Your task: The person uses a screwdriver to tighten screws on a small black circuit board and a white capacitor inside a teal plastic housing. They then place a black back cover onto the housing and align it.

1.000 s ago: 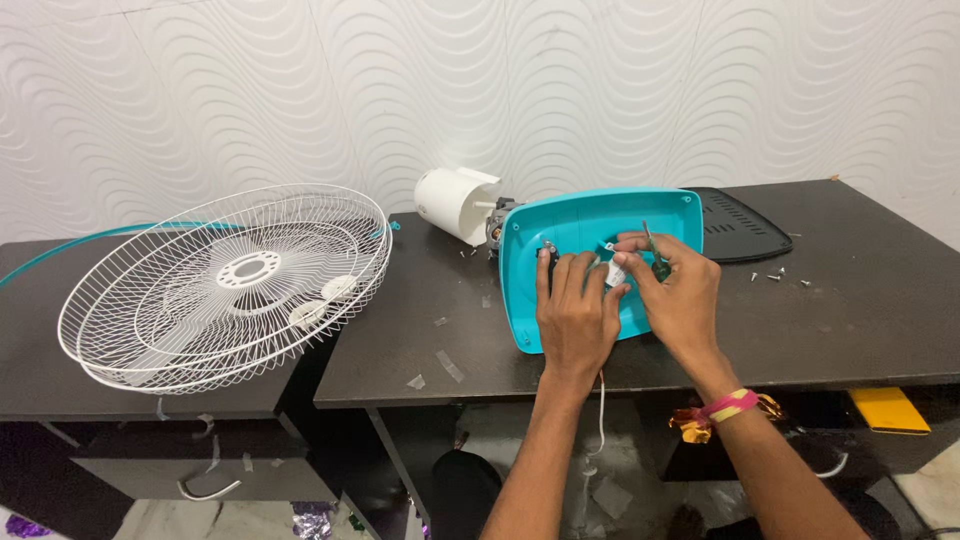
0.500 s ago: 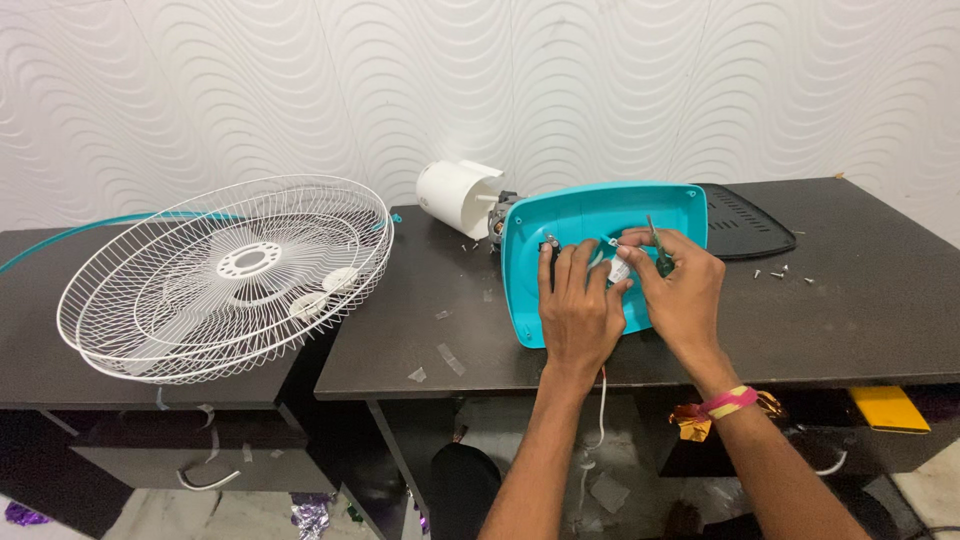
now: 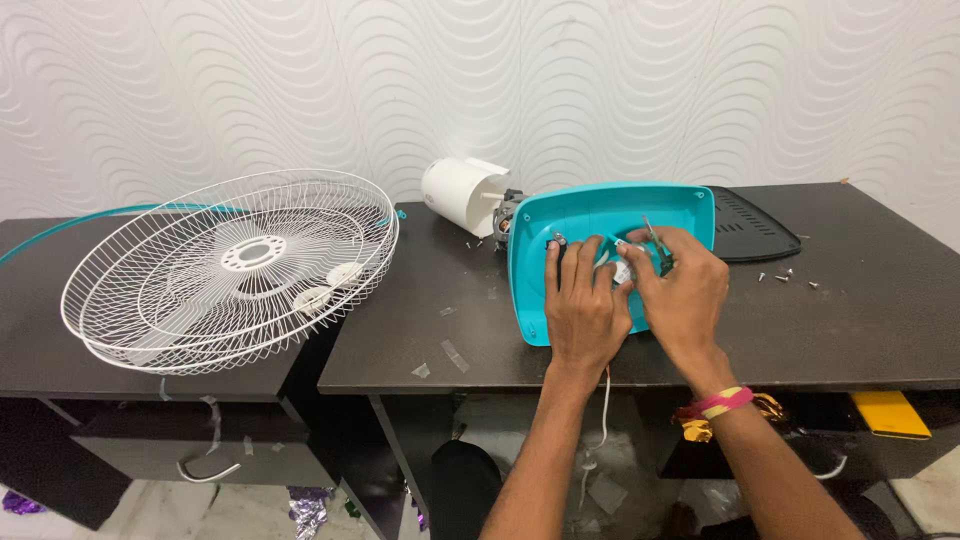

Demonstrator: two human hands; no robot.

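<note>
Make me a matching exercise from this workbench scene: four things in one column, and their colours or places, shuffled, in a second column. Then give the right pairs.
Things:
1. fan guard
2. open shell
3. vented cover
4. loose screws

Descriptions:
A. black, lying behind the person's right hand
B. turquoise, under both hands, the left hand included
C. white wire, on the left table
D. small and scattered on the dark tabletop, right of the hands

Pairs: 1-C, 2-B, 3-A, 4-D

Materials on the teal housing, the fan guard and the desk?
Teal housing: looks like moulded plastic, smooth, slight sheen, rounded rim. Fan guard: thin wire rings and spokes, likely white-coated metal. Desk: dark matte board, probably laminate; grain too faint to tell.
</note>
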